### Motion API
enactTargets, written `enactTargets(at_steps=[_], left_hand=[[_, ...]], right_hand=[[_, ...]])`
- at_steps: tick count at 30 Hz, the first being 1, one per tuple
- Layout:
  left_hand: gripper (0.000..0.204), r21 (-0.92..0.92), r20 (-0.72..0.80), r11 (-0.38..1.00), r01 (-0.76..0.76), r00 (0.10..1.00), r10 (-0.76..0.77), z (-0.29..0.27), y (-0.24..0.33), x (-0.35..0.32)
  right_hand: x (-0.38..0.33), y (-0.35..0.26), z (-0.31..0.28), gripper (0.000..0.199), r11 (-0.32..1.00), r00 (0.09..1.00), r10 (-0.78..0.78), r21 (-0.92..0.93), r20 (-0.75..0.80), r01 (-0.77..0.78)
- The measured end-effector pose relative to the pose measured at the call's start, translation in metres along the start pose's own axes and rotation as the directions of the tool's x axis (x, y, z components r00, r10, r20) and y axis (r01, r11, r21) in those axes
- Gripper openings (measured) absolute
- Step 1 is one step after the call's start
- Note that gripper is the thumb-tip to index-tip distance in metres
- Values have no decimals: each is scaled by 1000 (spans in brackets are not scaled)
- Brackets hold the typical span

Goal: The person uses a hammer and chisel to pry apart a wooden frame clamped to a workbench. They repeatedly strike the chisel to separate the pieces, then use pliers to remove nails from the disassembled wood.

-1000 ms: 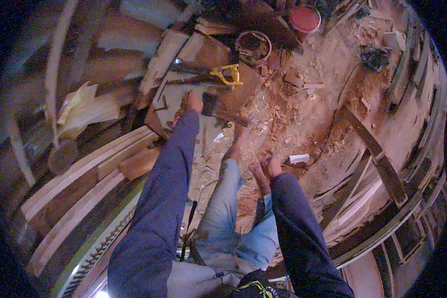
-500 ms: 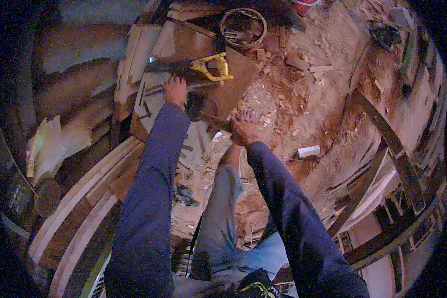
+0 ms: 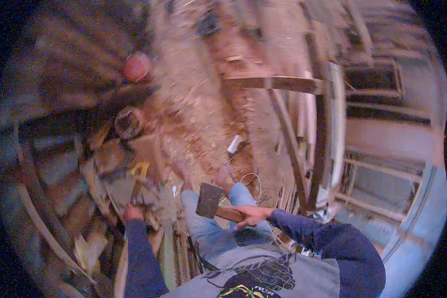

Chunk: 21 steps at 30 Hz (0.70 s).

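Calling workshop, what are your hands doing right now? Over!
Right hand grips wooden-handled hatchet above the lap. Left hand on blurred wood pieces. Nothing between them.

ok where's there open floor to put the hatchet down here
The sawdust floor between the red bucket and the leaning plank looks freest, though blurred. Around the left hand wood offcuts crowd together. The right hand holds the hatchet over the knees.

I wear dark blue long sleeves, faded light-blue jeans and a grey shirt (with a dark printed graphic).
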State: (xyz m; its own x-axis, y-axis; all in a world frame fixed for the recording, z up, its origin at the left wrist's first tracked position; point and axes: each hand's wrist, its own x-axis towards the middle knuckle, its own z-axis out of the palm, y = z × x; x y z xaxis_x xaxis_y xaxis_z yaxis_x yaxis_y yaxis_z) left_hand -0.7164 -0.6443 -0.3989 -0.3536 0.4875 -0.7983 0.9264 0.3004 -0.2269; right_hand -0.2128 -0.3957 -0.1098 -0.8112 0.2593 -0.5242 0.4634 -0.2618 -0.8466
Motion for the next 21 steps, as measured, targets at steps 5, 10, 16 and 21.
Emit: enactTargets(at_steps=[5,10,16,21], left_hand=[[75,-552,-32,830,77,993,-113,-81,27,-66],[53,-700,-243,671,-243,965,96,-187,105,-78],[60,-538,-436,488,-687,723,536,-333,252,-105],[54,-66,-538,379,-923,353,765,-440,438,-227]], right_hand=[[-50,-47,-7,51,860,910,283,501,-302,-101],[-142,-59,-4,49,904,638,275,419,-720,83],[-245,-38,18,41,861,444,423,503,-790,76],[-334,-7,32,32,788,186,522,554,-833,268]])
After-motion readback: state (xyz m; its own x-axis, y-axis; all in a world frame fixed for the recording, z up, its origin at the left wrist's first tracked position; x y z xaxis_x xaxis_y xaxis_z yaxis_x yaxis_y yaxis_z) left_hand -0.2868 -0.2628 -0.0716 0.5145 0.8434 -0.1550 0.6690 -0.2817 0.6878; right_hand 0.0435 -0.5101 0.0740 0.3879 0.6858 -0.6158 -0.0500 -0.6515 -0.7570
